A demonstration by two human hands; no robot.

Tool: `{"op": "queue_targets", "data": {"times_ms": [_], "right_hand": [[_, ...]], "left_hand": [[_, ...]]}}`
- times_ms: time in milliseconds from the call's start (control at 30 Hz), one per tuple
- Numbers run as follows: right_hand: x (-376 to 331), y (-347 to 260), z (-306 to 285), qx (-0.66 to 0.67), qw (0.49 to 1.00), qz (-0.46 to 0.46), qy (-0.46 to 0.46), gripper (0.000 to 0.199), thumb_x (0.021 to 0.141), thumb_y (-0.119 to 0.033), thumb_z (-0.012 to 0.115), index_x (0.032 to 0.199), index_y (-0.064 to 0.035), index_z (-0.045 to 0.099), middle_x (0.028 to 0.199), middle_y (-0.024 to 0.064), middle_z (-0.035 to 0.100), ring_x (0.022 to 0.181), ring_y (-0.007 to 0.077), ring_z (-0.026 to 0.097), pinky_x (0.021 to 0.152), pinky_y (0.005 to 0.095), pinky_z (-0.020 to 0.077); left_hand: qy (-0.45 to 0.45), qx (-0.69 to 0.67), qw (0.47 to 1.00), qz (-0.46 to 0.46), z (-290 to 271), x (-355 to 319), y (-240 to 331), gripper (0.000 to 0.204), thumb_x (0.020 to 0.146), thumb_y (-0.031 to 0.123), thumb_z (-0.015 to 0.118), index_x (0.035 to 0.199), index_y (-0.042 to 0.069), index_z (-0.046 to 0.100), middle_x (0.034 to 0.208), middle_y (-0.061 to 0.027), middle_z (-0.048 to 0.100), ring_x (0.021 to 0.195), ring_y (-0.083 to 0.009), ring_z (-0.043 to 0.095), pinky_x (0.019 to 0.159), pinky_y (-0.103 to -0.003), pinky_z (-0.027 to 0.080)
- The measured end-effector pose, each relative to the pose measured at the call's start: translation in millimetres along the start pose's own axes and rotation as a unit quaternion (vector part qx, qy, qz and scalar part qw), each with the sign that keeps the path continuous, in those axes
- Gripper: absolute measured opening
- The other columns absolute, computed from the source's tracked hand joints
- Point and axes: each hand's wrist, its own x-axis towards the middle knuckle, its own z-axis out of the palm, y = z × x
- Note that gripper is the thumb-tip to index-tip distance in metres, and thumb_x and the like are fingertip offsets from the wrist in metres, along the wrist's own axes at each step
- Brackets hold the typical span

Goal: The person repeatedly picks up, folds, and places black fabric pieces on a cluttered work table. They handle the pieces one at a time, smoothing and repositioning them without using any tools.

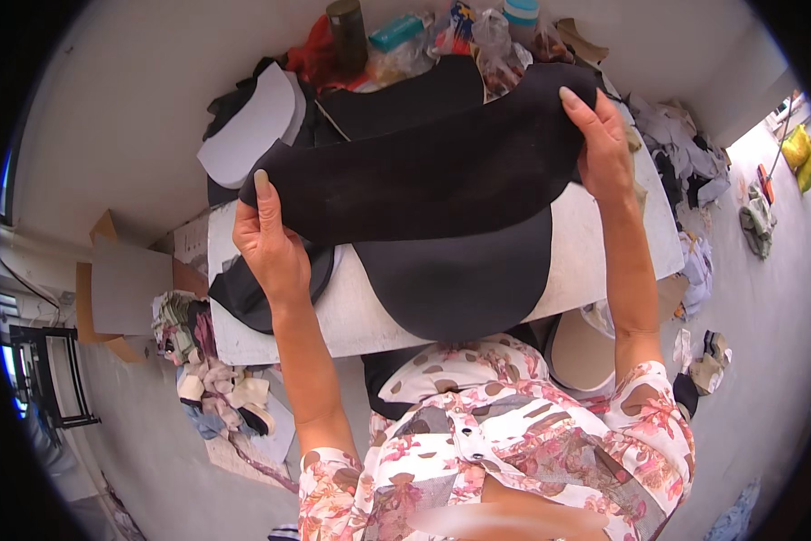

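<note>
A long, curved piece of black sheet material (423, 180) is stretched between my two hands above the white table. My left hand (270, 239) pinches its left end, thumb on top. At the right end, my right hand (601, 140) grips the other corner the same way, higher and farther off. Beneath it, a wide dark piece with a rounded front edge (459, 284) lies on the table and reaches its near edge. Beside my left wrist is a round-edged black piece (243, 293). Another black piece (414, 99) lies behind the held one, partly covered by it.
White curved pieces (252, 131) lie at the table's (595, 243) far left. Along the back stand a dark cylindrical container (347, 36), plastic bags and a blue-lidded jar (520, 18). Fabric scraps (234, 388) heap left of the table, near a cardboard box (130, 284); more scraps (680, 144) pile at right.
</note>
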Motion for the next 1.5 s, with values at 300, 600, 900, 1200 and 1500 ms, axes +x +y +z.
{"op": "queue_targets", "data": {"times_ms": [300,600,900,1200,1500], "right_hand": [[-77,-27,-6,-0.011,0.991,0.107,0.078,0.024,0.097,-0.015,0.055,0.113,0.0014,0.061,0.104,0.0054,0.067,0.092,0.0107,0.063,0.084,0.0240,0.0496],[-100,-1,-20,-0.002,0.984,0.169,0.062,0.023,0.098,-0.016,0.055,0.113,0.0007,0.061,0.105,0.0043,0.066,0.094,0.0093,0.062,0.085,0.0237,0.0482],[-92,60,-39,-0.196,0.964,0.175,0.029,0.023,0.098,-0.022,0.057,0.105,-0.0004,0.062,0.097,-0.0014,0.065,0.086,0.0055,0.057,0.078,0.0224,0.0462],[-89,93,-42,-0.446,0.890,0.055,0.076,0.022,0.091,-0.022,0.065,0.094,-0.0008,0.059,0.063,0.0147,0.059,0.051,0.0251,0.056,0.052,0.0338,0.0430],[-91,87,-31,-0.614,0.785,0.018,0.078,0.027,0.086,-0.023,0.071,0.101,-0.0044,0.060,0.069,0.0120,0.063,0.059,0.0300,0.060,0.055,0.0375,0.0463]], "left_hand": [[-0.035,-0.075,0.990,-0.115,-22,-67,13,0.022,0.100,0.011,0.053,0.119,0.002,0.060,0.116,-0.0076,0.066,0.107,-0.0152,0.063,0.096,-0.030,0.050],[-0.014,-0.084,0.971,-0.223,-29,-83,-9,0.025,0.100,0.012,0.052,0.121,0.001,0.059,0.117,-0.0082,0.066,0.106,-0.0143,0.063,0.095,-0.028,0.050],[-0.024,0.201,0.936,-0.289,-28,-67,-63,0.020,0.095,0.023,0.065,0.087,0.005,0.066,0.067,0.0069,0.056,0.055,-0.0006,0.050,0.042,-0.018,0.037],[-0.004,0.418,0.890,-0.183,-33,-63,-83,0.034,0.089,0.021,0.071,0.072,-0.001,0.052,0.054,0.0047,0.037,0.053,-0.0027,0.030,0.047,-0.023,0.025],[0.000,0.409,0.889,-0.207,-33,-64,-82,0.027,0.088,0.022,0.073,0.091,-0.003,0.062,0.054,0.0040,0.048,0.048,-0.0020,0.039,0.044,-0.021,0.031]]}}
